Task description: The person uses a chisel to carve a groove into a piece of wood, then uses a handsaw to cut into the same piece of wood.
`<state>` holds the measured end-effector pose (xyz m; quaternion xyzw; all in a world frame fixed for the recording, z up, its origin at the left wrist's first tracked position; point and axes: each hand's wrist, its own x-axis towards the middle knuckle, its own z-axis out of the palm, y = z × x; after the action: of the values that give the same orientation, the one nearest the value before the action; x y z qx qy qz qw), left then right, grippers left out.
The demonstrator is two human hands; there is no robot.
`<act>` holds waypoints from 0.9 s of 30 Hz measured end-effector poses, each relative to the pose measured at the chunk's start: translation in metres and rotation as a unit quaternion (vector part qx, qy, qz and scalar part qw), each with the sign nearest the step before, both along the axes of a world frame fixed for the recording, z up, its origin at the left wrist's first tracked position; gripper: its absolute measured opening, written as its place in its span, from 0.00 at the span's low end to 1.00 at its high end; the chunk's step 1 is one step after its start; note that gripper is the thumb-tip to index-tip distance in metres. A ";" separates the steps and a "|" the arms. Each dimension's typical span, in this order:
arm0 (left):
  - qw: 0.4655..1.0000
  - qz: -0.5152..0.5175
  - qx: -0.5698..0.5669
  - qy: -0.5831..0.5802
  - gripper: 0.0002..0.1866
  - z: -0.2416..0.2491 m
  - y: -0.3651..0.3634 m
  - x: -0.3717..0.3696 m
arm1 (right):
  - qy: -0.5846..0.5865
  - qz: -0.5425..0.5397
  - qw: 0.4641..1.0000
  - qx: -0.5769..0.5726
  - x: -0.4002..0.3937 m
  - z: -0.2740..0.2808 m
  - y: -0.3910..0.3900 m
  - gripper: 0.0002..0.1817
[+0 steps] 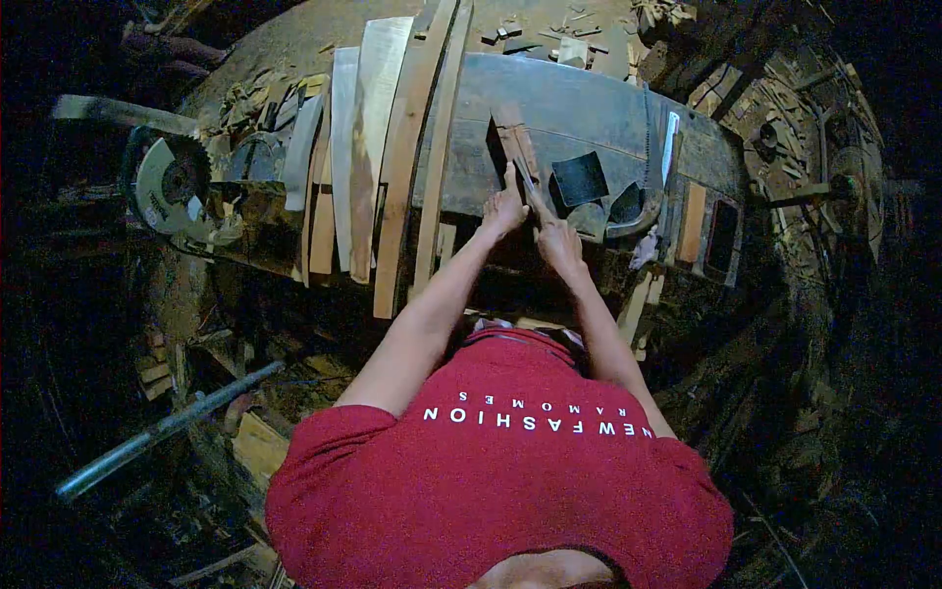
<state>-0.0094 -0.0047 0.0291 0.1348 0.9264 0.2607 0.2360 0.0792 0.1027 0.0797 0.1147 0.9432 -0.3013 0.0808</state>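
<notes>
A short piece of wood point(512, 133) lies at a slant on the workbench, its far end pointing away from me. My left hand point(504, 210) grips its near end, with one finger stretched along the side. Close by on the right, my right hand point(559, 243) is closed around a slim tool with a wooden handle point(542, 211). The tool's thin front part reaches forward along the wood; its exact kind is too small to make out. Just right of the tool lies a dark square sheet point(581, 179).
Long boards point(402, 167) lie across the bench point(599, 103) on my left, beside a circular saw point(172, 187). On the right are a short wooden strip point(692, 224) and a dark phone-like rectangle point(722, 236). Offcuts point(574, 49) litter the far side. A metal pipe point(172, 427) slants at lower left.
</notes>
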 end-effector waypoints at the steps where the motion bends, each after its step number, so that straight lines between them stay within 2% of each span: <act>1: 1.000 0.004 0.000 -0.002 0.50 -0.001 0.000 0.000 | 0.034 0.000 0.999 -0.002 -0.008 -0.005 -0.001 0.32; 5: 0.999 0.018 0.006 -0.027 0.49 0.002 -0.001 -0.001 | 0.044 0.003 0.999 -0.009 -0.019 -0.013 0.000 0.32; 11: 1.000 0.005 0.029 0.011 0.46 -0.008 -0.004 0.001 | -0.052 0.004 0.999 -0.008 0.011 0.005 0.001 0.33; 15: 0.999 0.024 0.012 -0.043 0.45 -0.005 0.001 -0.003 | -0.004 0.012 1.000 0.009 -0.028 -0.005 -0.001 0.32; 18: 0.999 0.019 -0.018 -0.023 0.46 0.003 0.000 -0.005 | -0.037 -0.001 0.999 0.002 -0.045 0.003 -0.002 0.32; 20: 1.000 0.012 0.021 0.005 0.46 -0.011 -0.001 -0.003 | -0.021 0.009 1.000 0.008 -0.035 -0.011 0.004 0.33; 22: 1.000 0.013 0.017 0.002 0.49 -0.013 -0.004 -0.002 | 0.000 0.005 1.000 -0.007 -0.015 -0.014 0.002 0.34; 24: 0.998 -0.020 0.013 0.064 0.53 -0.007 -0.004 0.000 | 0.008 0.010 1.000 -0.004 0.001 -0.003 0.004 0.35; 25: 1.000 0.005 0.021 -0.016 0.54 0.005 -0.002 -0.001 | 0.001 0.013 1.000 0.002 0.004 0.002 0.005 0.36; 27: 1.000 0.002 0.018 -0.022 0.53 0.000 -0.002 -0.002 | -0.012 0.018 1.000 0.017 -0.001 -0.002 0.004 0.35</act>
<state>-0.0118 -0.0069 0.0294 0.1313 0.9164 0.2811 0.2529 0.0782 0.1067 0.0779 0.1023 0.9491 -0.2821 0.0962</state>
